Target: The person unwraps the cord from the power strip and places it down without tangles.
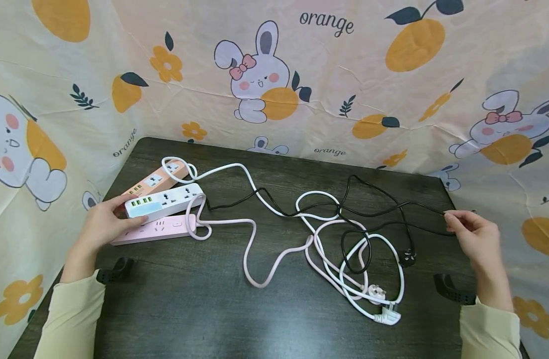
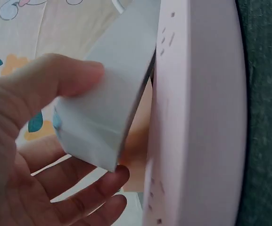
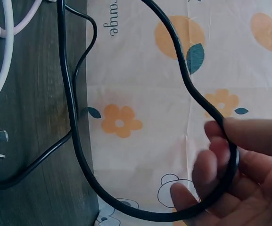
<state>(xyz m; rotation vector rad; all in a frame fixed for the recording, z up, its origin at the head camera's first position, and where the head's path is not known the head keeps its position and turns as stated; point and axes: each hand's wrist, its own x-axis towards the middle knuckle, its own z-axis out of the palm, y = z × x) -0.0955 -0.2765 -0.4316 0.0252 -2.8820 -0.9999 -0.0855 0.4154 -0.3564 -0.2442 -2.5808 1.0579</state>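
On the left, my left hand (image 1: 101, 224) holds the end of a white power strip (image 1: 178, 199) with green USB ports. Its thumb lies on one face and its fingers are underneath, as the left wrist view shows. The strip is tilted between a pink power strip (image 1: 167, 228) and an orange power strip (image 1: 155, 180). A black cable (image 3: 150, 216) runs from the white strip across the table. At the right, my right hand (image 1: 476, 237) pinches a bend of this cable between thumb and fingers, lifted near the table's edge.
White cable (image 1: 243, 169) and pink cable (image 1: 252, 279) cross the dark table (image 1: 211, 319) and tangle with the black one right of centre. A black plug (image 1: 407, 258), a pale pink plug (image 1: 376, 293) and a white plug (image 1: 388, 315) lie there. A printed cloth (image 1: 167, 124) hangs behind.
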